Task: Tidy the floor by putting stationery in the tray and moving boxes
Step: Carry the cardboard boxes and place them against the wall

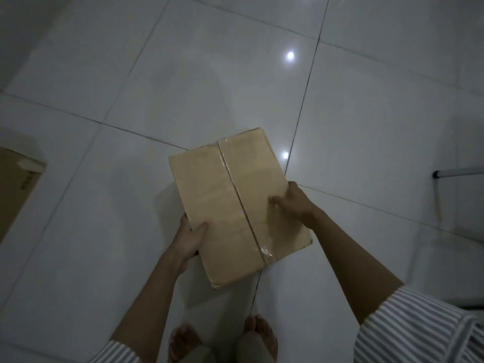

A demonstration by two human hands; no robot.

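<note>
A taped brown cardboard box (pixel 235 200) is held above the white tiled floor, its sealed top facing me. My left hand (pixel 190 238) grips its left side, thumb lying on the top face. My right hand (pixel 294 203) grips the right edge, with the thumb pressed on the top and the fingers hidden over the side. No tray or stationery shows in this view.
Another cardboard box (pixel 15 184) stands at the left edge. A grey metal tube (pixel 458 172) pokes in from the right, above a shadowed object. My bare feet (pixel 222 339) stand on the glossy white tiles (pixel 209 74) below the box.
</note>
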